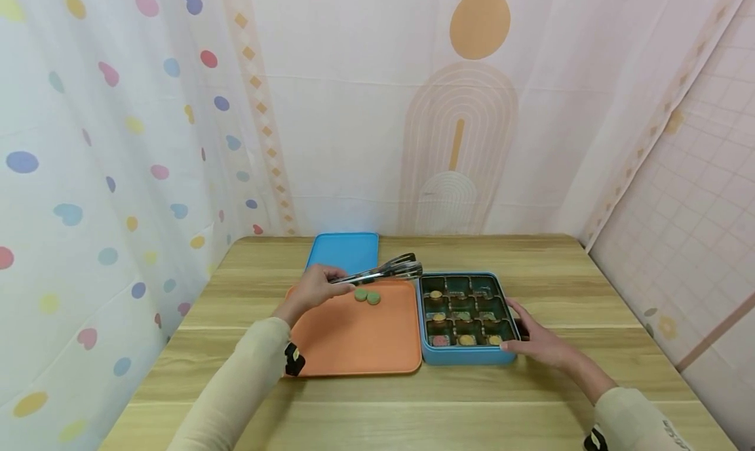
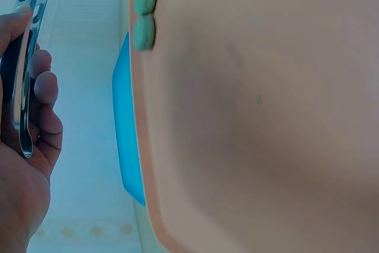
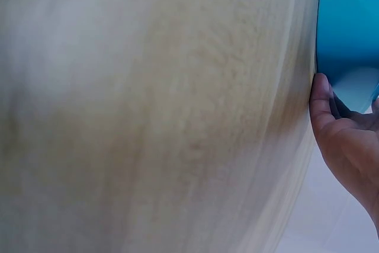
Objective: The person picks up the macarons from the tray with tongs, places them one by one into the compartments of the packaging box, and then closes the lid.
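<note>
My left hand [image 1: 316, 288] grips metal tongs [image 1: 383, 269] by the handle end, above the far part of an orange tray [image 1: 354, 339]. The tong heads point right, toward the blue box, with nothing visible between them. Two green macarons [image 1: 367, 297] lie side by side near the tray's far edge, below the tongs. At the near right corner of the blue box [image 1: 468, 356], my right hand [image 1: 533, 338] holds its side, thumb at the rim. A dark divided insert [image 1: 458, 305] fills the box. Yellow, pink and green macarons sit in its compartments.
A flat blue lid-like panel [image 1: 345, 251] lies behind the tray, partly covered by my left hand and the tongs. Tray and box stand beside each other on a wooden table [image 1: 377, 411]. Patterned curtains [image 1: 354, 110] hang behind the table and at its sides.
</note>
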Motion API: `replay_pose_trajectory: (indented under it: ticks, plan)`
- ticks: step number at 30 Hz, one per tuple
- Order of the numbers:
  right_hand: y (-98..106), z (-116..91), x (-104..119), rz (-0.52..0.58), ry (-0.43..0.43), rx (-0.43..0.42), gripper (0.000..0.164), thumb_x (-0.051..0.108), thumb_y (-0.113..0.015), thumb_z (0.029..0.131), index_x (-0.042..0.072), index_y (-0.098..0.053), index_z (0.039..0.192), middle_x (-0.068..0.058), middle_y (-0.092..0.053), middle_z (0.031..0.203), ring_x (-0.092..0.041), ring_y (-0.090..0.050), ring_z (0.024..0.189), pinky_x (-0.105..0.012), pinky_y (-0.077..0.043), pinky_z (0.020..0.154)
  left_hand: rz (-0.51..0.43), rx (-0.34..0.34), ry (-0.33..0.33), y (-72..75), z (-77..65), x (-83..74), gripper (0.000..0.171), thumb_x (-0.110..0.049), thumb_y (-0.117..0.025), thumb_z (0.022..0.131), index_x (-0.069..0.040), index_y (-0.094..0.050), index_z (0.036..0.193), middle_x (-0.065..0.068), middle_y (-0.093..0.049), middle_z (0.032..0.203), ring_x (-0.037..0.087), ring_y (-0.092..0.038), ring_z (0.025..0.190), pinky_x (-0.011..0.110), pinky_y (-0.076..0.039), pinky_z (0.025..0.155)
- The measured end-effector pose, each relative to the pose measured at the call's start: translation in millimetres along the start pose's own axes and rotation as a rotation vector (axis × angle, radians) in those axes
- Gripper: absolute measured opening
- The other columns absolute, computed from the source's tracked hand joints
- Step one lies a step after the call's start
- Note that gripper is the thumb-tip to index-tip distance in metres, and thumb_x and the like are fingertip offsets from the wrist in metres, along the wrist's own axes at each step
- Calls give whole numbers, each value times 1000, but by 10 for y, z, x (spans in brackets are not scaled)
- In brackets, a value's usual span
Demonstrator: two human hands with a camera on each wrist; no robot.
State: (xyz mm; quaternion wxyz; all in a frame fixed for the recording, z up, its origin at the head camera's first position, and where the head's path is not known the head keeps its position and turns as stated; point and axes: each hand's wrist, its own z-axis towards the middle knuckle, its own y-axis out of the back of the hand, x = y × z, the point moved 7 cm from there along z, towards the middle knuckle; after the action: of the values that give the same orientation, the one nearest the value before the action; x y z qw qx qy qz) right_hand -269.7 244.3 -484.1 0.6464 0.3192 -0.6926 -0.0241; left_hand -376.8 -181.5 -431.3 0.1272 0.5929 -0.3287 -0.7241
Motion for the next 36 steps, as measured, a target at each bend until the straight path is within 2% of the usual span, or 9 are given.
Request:
replay_pose_trajectory:
  ticks: [4,6,8,12,17,22,25,29,36]
  plan:
    - [3,-2,-8,-1,5,2,99,22,-69,94,9,4,159,-39,-31,146,-47,-41,130,-56,-38,100,14,-21,3,100,-75,75,20,-27,-79,86,-10,-77,97,1,-68,84,18,-52,71,32,-43,60]
    - [1,0,-10,0,10,5,99,22,-69,94,9,4,159,-39,-31,146,-47,-41,129,-55,-39,100,15,-26,28,155,-122,129,23,-28,-79,86,-8,-76,97,3,-66,82,19,-52,72,33,-43,62]
    - [-1,1,-9,1,13,5,98,22,-69,94,9,4,159,-38,-32,145,-46,-42,129,-54,-39,99,23,-40,48,214,-172,191,27,-29,-80,85,-7,-76,102,4,-68,90,18,-56,79,33,-47,66]
    - [-3,4,-4,-9,14,3,98,22,-69,94,8,4,159,-38,-33,145,-46,-43,128,-54,-39,99,43,-50,80,328,-274,323,31,-30,-79,86,-6,-76,105,6,-69,94,20,-57,81,33,-49,67]
    - [3,4,-3,-17,11,1,99,23,-69,93,9,3,159,-38,-32,145,-46,-42,128,-56,-38,100,47,-54,94,457,-388,487,30,-31,-79,86,-7,-76,102,5,-68,86,20,-54,72,33,-46,62]
    - [16,-1,-18,-29,-3,-7,99,25,-70,92,11,2,160,-37,-31,146,-47,-41,129,-58,-38,99,64,-65,119,569,-498,635,35,-34,-80,85,-6,-76,105,4,-68,85,19,-52,71,32,-44,61]
    - [16,-6,-24,-31,-1,-7,99,25,-70,92,12,2,160,-37,-31,146,-47,-41,129,-58,-39,98,74,-75,156,610,-561,723,35,-36,-80,84,-7,-76,105,3,-66,82,19,-52,70,32,-44,60]
    - [21,-8,-29,-22,8,-8,98,23,-70,93,12,1,160,-36,-34,145,-45,-44,127,-55,-40,97,94,-82,160,627,-618,788,29,-34,-80,85,-8,-75,97,3,-61,75,20,-49,66,31,-41,59]
    - [29,-18,-25,-23,4,-12,98,23,-69,92,13,1,160,-35,-34,145,-44,-44,127,-55,-40,96,136,-95,157,600,-658,860,24,-31,-81,84,-10,-75,94,0,-62,76,19,-50,68,30,-40,60]
